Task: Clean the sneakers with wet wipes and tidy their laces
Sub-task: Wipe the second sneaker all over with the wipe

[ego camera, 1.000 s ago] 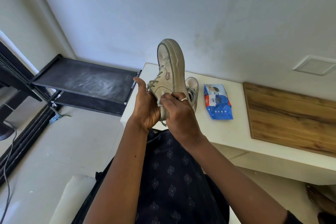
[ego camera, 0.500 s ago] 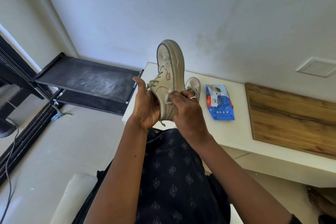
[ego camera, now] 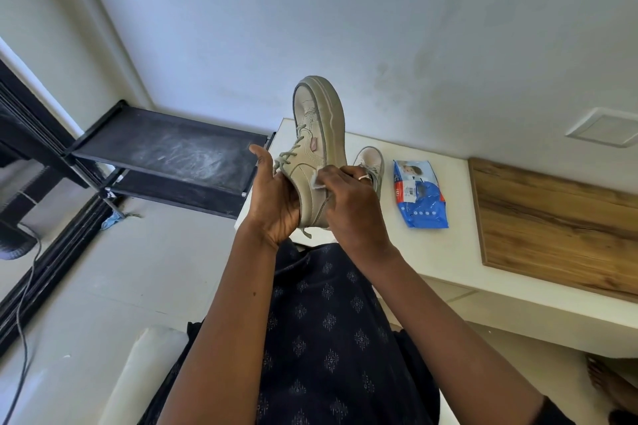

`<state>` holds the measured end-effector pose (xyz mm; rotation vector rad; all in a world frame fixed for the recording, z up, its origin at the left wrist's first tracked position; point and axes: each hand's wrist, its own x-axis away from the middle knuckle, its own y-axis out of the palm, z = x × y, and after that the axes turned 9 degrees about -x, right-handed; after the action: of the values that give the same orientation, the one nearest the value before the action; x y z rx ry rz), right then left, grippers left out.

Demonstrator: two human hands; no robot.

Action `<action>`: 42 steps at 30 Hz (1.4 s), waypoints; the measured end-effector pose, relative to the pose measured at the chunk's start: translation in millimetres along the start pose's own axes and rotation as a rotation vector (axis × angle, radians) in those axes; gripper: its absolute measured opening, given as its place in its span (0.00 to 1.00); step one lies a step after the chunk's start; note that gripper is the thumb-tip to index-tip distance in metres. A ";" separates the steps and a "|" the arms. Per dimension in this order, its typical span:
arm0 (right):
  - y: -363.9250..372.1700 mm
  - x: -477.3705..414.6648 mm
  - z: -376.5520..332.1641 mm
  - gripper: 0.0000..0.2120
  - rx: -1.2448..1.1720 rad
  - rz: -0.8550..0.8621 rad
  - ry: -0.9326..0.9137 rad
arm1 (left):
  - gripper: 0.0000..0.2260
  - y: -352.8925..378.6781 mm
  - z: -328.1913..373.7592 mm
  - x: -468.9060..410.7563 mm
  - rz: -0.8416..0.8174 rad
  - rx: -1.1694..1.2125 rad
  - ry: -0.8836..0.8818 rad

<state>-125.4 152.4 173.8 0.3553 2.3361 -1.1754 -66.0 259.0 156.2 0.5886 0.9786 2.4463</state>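
Observation:
A beige sneaker (ego camera: 319, 134) is held up in front of me, toe pointing up and sole facing right. My left hand (ego camera: 274, 197) grips its heel end from the left, thumb raised beside the grey-green laces (ego camera: 289, 157). My right hand (ego camera: 348, 200) pinches a small white wet wipe (ego camera: 317, 181) against the sneaker's side. The second sneaker (ego camera: 371, 162) stands on the white table (ego camera: 448, 252) behind my right hand, partly hidden. A blue wet-wipe pack (ego camera: 419, 193) lies flat to its right.
A black low shelf (ego camera: 165, 152) stands left of the table. A wooden board (ego camera: 559, 221) covers the table's right part. A cable (ego camera: 24, 293) runs along the floor at the left. A bare foot (ego camera: 607, 386) shows at the lower right.
My right hand with the wipe has slid up along the sneaker's side, from near the heel towards the laces. The sneaker and my left hand have stayed almost still.

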 end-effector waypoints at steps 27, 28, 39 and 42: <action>-3.7 31.4 -3.4 0.20 0.001 -0.105 -0.102 | 0.43 -6.1 -2.0 5.2 0.094 0.013 0.030; -3.5 33.0 -3.5 0.19 -0.007 -0.115 -0.122 | 0.43 -5.3 -2.1 5.1 0.101 0.002 0.033; -7.6 -6.5 -8.3 0.12 0.056 -0.086 -0.080 | 0.43 12.7 -9.8 7.0 0.008 -0.036 0.009; -9.9 -0.4 -10.3 0.16 0.067 -0.133 -0.107 | 0.44 12.1 -12.1 5.2 0.000 -0.035 0.007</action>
<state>-132.6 154.8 185.9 0.1576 2.2606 -1.3049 -79.6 247.4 158.1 0.5680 0.9361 2.4625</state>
